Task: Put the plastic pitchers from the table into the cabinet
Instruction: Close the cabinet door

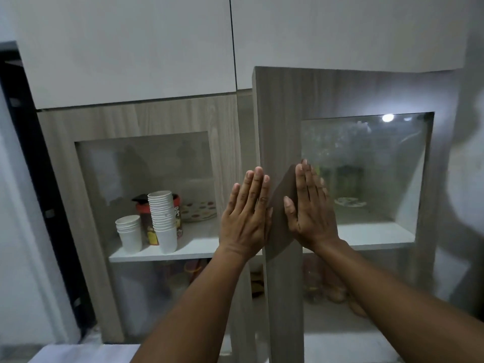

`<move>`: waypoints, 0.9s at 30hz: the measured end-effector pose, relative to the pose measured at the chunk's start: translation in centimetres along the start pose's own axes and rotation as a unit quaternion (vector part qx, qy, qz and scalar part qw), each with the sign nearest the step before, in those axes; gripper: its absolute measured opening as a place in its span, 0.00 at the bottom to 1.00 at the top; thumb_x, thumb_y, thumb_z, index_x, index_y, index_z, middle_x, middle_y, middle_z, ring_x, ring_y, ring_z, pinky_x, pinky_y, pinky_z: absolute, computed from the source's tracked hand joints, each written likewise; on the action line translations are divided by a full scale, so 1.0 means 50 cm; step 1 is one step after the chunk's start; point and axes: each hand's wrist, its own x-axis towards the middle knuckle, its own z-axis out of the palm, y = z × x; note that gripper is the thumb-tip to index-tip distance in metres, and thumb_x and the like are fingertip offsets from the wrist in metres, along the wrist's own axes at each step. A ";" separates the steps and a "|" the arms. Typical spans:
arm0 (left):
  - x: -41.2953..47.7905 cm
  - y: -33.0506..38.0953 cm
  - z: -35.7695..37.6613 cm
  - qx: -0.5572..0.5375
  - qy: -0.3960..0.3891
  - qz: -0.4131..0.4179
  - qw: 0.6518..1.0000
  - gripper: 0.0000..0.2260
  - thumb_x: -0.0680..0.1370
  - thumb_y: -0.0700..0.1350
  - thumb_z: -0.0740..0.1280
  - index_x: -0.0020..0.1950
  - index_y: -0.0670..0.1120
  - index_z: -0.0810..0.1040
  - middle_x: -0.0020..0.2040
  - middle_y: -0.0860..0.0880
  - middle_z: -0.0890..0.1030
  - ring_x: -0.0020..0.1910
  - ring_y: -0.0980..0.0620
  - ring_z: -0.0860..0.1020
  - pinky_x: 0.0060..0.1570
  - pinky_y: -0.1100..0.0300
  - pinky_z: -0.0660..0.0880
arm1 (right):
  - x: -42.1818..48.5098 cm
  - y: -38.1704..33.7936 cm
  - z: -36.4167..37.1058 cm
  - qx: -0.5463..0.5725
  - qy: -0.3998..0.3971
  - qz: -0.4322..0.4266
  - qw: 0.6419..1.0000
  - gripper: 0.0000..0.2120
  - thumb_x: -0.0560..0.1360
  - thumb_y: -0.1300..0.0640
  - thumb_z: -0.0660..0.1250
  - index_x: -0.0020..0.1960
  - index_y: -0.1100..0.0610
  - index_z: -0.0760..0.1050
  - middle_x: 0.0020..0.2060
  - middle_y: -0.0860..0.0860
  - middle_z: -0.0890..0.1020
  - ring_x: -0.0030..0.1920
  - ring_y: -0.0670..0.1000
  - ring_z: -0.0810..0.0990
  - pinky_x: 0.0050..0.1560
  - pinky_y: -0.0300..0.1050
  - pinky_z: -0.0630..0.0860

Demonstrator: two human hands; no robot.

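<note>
Head view. Grey wood-grain cabinet [146, 119] with two glass-paned doors fills the frame. Left hand [246, 216] lies flat, fingers straight and together, palm against the left door's right stile; it grips nothing. Right hand [310, 208] is likewise flat and open, palm on the left stile of the right door [277, 121], which stands slightly ajar, holding nothing. Hands are just beside each other near centre.

At 9 o'clock from the left hand, behind glass on the white shelf [199, 244]: two stacks of white paper cups [162, 221], a dark jar [146, 221] behind them, a dotted plate [199, 209].

Plastic pitchers: blurred coloured shapes behind the lower glass at 6 o'clock; cannot tell whether these are them.
</note>
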 end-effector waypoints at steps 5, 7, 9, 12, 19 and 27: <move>0.011 -0.044 0.062 0.025 -0.023 -0.018 0.999 0.27 0.84 0.50 0.51 0.80 0.41 0.52 0.81 0.42 0.50 0.81 0.45 0.52 0.79 0.47 0.51 | 0.037 0.018 0.065 -0.039 -0.024 -0.011 0.999 0.35 0.81 0.45 0.53 0.82 0.60 0.47 0.82 0.57 0.50 0.82 0.55 0.49 0.79 0.61 0.53; 0.017 -0.059 0.090 0.025 -0.037 -0.035 0.998 0.27 0.83 0.49 0.52 0.81 0.40 0.53 0.81 0.42 0.51 0.81 0.44 0.53 0.79 0.47 0.51 | 0.051 0.029 0.092 -0.047 -0.028 -0.015 0.998 0.35 0.81 0.45 0.54 0.82 0.60 0.49 0.82 0.56 0.51 0.82 0.55 0.49 0.79 0.61 0.53; 0.022 -0.072 0.117 0.035 -0.050 -0.053 0.997 0.28 0.83 0.49 0.54 0.81 0.40 0.55 0.82 0.42 0.52 0.81 0.43 0.54 0.79 0.46 0.51 | 0.061 0.041 0.119 -0.052 -0.030 -0.021 0.998 0.35 0.81 0.45 0.55 0.82 0.60 0.50 0.82 0.56 0.52 0.82 0.55 0.49 0.79 0.61 0.53; 0.033 -0.086 0.152 0.040 -0.072 -0.076 0.994 0.30 0.82 0.47 0.58 0.82 0.40 0.54 0.83 0.42 0.51 0.82 0.44 0.51 0.79 0.46 0.50 | 0.080 0.056 0.154 -0.062 -0.039 -0.030 0.997 0.35 0.80 0.46 0.57 0.82 0.60 0.50 0.82 0.56 0.52 0.82 0.55 0.49 0.79 0.61 0.53; 0.055 -0.118 0.238 0.050 -0.115 -0.103 0.987 0.30 0.84 0.50 0.54 0.82 0.41 0.49 0.83 0.43 0.45 0.82 0.45 0.45 0.79 0.48 0.45 | 0.116 0.094 0.219 -0.083 -0.057 -0.045 0.994 0.36 0.79 0.46 0.58 0.82 0.59 0.51 0.82 0.57 0.52 0.82 0.56 0.49 0.79 0.59 0.51; 0.059 -0.138 0.302 0.037 -0.140 -0.115 0.983 0.31 0.84 0.53 0.49 0.82 0.41 0.45 0.83 0.43 0.42 0.82 0.46 0.42 0.79 0.48 0.44 | 0.140 0.115 0.267 -0.100 -0.100 -0.037 0.989 0.39 0.79 0.44 0.57 0.82 0.58 0.45 0.82 0.56 0.46 0.82 0.55 0.44 0.80 0.60 0.50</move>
